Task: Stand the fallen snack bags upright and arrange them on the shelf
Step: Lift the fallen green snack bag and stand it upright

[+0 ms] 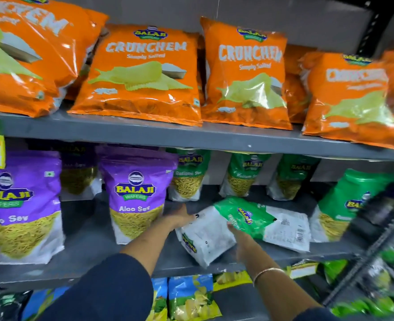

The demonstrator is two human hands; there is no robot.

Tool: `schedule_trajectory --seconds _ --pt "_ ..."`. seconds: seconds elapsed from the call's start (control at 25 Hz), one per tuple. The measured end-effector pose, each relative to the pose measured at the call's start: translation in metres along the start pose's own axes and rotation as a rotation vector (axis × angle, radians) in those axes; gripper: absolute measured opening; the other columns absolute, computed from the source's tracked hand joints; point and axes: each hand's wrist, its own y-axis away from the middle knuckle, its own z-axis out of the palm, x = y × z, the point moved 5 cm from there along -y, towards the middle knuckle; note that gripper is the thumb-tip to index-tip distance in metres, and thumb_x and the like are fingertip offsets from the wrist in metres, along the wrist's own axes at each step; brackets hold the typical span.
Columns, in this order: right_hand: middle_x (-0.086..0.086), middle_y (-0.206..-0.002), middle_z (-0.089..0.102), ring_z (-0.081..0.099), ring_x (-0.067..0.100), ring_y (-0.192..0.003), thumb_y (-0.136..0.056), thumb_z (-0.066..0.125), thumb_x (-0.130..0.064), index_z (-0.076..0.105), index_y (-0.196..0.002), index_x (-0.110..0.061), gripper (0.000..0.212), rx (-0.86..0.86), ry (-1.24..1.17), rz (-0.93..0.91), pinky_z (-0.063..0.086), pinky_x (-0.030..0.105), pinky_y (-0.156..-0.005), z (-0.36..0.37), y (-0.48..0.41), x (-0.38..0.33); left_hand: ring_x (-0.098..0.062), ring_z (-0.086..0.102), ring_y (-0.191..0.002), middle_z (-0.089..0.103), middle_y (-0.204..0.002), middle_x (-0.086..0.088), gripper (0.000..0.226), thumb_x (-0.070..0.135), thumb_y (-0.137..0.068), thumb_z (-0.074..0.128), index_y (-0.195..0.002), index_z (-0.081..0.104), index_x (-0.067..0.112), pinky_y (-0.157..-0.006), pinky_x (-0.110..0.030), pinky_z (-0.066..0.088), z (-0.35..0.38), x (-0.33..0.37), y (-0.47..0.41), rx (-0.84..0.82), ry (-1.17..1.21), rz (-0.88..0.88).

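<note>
I read "BALAJI CRUNCHEM Simply Salted" on the orange bags [140, 75] above and "Aloo Sev" on a purple pouch [135, 193]. On the grey middle shelf [91, 242], two green-and-white bags lay fallen: my left hand [179, 217] rested flat against one bag [205, 237], fingers together; my right hand [237, 232] pinched the other bag [260, 218].

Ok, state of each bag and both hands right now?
White-backed bag: fallen, lying flat, left hand on its top edge.
Green bag: fallen, lying across it, right hand touching it.
Purple Aloo Sev bags: upright.
Rear green bags: upright.
Orange Crunchem bags: leaning back.
</note>
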Motion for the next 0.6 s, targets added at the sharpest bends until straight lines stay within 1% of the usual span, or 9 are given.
schedule_trajectory --seconds 0.04,0.12,0.24,0.32,0.4,0.44,0.48,0.52,0.6 --pt "0.022 -0.119 0.062 0.061 0.035 -0.109 -0.089 0.060 -0.034 0.052 -0.124 0.006 0.054 -0.115 -0.132 0.033 0.049 0.050 -0.091 0.007 -0.004 0.005 -0.027 0.027 -0.142 0.022 -0.157 -0.014 0.076 0.039 -0.091 0.052 -0.148 0.016 0.003 -0.114 -0.032 0.029 0.012 -0.004 -0.005 -0.063 0.050 -0.040" --pt "0.023 -0.104 0.070 0.070 0.034 -0.089 -0.083 0.068 -0.030 0.057 -0.113 0.004 0.046 -0.204 -0.204 0.081 0.051 0.055 -0.083 0.018 -0.012 0.009 -0.026 0.023 -0.144 0.015 -0.159 -0.011 0.086 0.039 -0.088 0.057 -0.149 0.010 0.004 -0.115 -0.032 0.025 0.022 -0.011 -0.005 -0.123 0.161 -0.102" --pt "0.022 -0.130 0.058 0.059 0.035 -0.116 -0.072 0.080 -0.023 0.044 -0.132 0.005 0.075 -0.179 -0.126 0.048 0.045 0.055 -0.101 0.014 -0.027 0.011 -0.026 0.032 -0.138 0.028 -0.152 -0.013 0.085 0.029 -0.082 0.069 -0.145 0.020 0.000 -0.113 -0.033 0.030 0.025 -0.018 0.002 -0.100 0.289 -0.165" --pt "0.025 -0.135 0.052 0.053 0.038 -0.122 -0.071 0.082 -0.016 0.037 -0.135 0.007 0.082 -0.217 -0.081 -0.040 0.043 0.056 -0.103 0.011 -0.027 0.006 -0.023 0.053 -0.111 0.046 -0.130 -0.012 0.069 0.019 -0.079 0.072 -0.133 0.035 0.000 -0.095 -0.035 0.042 0.026 -0.019 0.011 -0.073 0.328 -0.179" --pt "0.027 -0.131 0.052 0.054 0.040 -0.119 -0.071 0.079 0.001 0.037 -0.128 0.008 0.071 -0.242 -0.075 -0.211 0.045 0.057 -0.100 0.009 -0.027 -0.008 -0.016 0.053 -0.077 0.051 -0.109 -0.012 0.061 0.010 -0.076 0.074 -0.124 0.036 0.002 -0.068 -0.032 0.045 0.025 -0.016 0.018 -0.014 0.367 -0.167" --pt "0.026 -0.128 0.054 0.057 0.038 -0.114 -0.070 0.077 0.007 0.037 -0.124 0.007 0.068 -0.251 -0.046 -0.303 0.048 0.055 -0.096 0.007 -0.027 -0.016 -0.018 0.056 -0.080 0.052 -0.114 -0.013 0.072 0.009 -0.075 0.075 -0.132 0.032 0.002 -0.063 -0.029 0.049 0.024 -0.014 0.021 0.038 0.348 -0.152" --pt "0.026 -0.129 0.053 0.058 0.034 -0.110 -0.069 0.075 0.012 0.034 -0.128 0.005 0.072 -0.263 0.019 -0.388 0.050 0.051 -0.093 0.007 -0.025 -0.024 -0.022 0.058 -0.095 0.051 -0.129 -0.013 0.083 0.010 -0.075 0.075 -0.140 0.025 0.003 -0.071 -0.026 0.053 0.022 -0.014 0.022 0.110 0.306 -0.136" --pt "0.025 -0.135 0.051 0.057 0.032 -0.113 -0.069 0.075 0.012 0.028 -0.136 0.002 0.083 -0.281 0.104 -0.456 0.050 0.048 -0.093 0.009 -0.022 -0.030 -0.024 0.055 -0.114 0.047 -0.140 -0.012 0.089 0.011 -0.073 0.077 -0.143 0.021 0.004 -0.087 -0.028 0.052 0.019 -0.014 0.023 0.187 0.269 -0.117" --pt "0.017 -0.145 0.044 0.049 0.032 -0.125 -0.070 0.076 0.007 0.009 -0.149 -0.007 0.105 -0.275 0.291 -0.526 0.047 0.043 -0.100 0.013 -0.020 -0.035 -0.024 0.047 -0.129 0.045 -0.145 -0.012 0.094 0.012 -0.068 0.081 -0.142 0.024 0.004 -0.105 -0.032 0.042 0.021 -0.021 0.024 0.283 0.276 -0.065"
